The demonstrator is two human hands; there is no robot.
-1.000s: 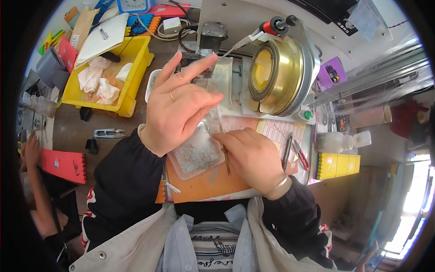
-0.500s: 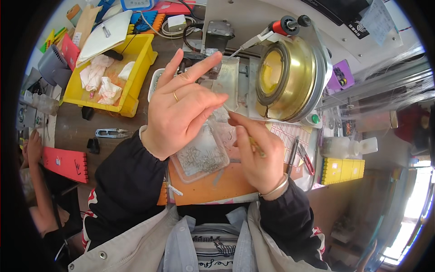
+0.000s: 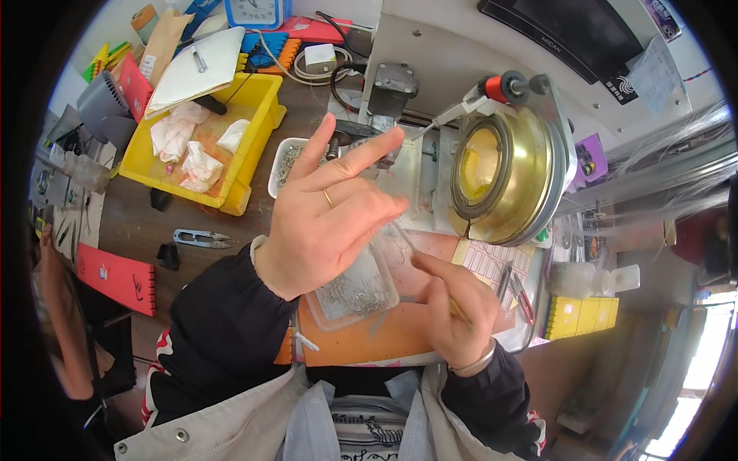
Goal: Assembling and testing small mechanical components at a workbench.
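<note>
- Left hand [image 3: 327,215] grips a clear plastic tray of small metal pins [image 3: 355,286], fingers spread.
- Right hand [image 3: 455,307] pinches a thin yellowish stick [image 3: 459,310] beside the tray.

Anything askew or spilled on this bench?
Nothing spilled that I can see. The left hand holds a clear plastic tray of small metal pins tilted above the orange mat; the pins sit bunched toward its lower end. The right hand pinches something thin beside it.

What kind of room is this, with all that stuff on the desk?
Probably a small workshop or factory bench. A big brass-coloured round machine stands at the back, a clear tray of tiny metal parts sits under the hands, and small snips lie near a yellow bin.
</note>
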